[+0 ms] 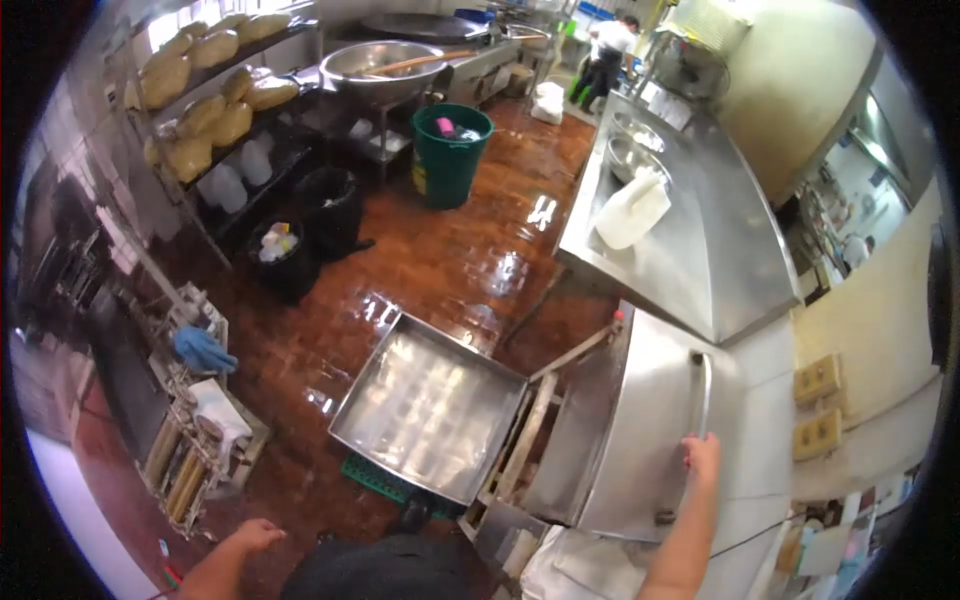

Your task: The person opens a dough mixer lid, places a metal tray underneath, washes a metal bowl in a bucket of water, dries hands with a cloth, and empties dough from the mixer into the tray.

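My right hand (703,453) is closed around the lower part of a long metal handle (706,385). The handle is fixed to a broad stainless steel lid or door (640,430) at the right. Low on the left, my left hand (258,534) hangs over the floor, fingers loosely curled and a little apart, holding nothing that I can see. Between the hands, a large shallow square metal pan (430,405) rests on a green plastic crate (375,477), close in front of my dark clothing.
A steel worktable (690,240) carries bowls and a white plastic jug (633,212). A green bin (452,165) stands on the wet-looking brown floor (480,270). Bagged goods fill a rack (225,75) at left, above black bins. A machine with rollers (185,470) holds a blue glove. Another person (608,60) stands far back.
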A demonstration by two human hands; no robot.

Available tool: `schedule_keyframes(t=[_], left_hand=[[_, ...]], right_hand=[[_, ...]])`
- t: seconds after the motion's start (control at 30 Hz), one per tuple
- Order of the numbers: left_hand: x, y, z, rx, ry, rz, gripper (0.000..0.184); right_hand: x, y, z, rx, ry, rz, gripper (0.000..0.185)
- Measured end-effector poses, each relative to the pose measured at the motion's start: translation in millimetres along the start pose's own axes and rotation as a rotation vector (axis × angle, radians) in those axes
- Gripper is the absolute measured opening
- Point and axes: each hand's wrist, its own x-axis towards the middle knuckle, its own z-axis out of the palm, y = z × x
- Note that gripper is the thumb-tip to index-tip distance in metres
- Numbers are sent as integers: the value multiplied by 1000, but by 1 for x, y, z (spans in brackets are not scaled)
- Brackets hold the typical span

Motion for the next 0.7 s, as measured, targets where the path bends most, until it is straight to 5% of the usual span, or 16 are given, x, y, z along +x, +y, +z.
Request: schedule_keyframes(t=[0.3,0.47,0.7], left_hand=[[-1,13,18,-198,31,46,47],[-3,-19,33,-355,86,156,47],[-26,-142,69,-548,238,20,45]], right_hand=[[-91,-111,34,36,-224,-329,14],[-171,-158,142,32,-439,-462,14],[-349,-192,325,53,-790,-659,12]])
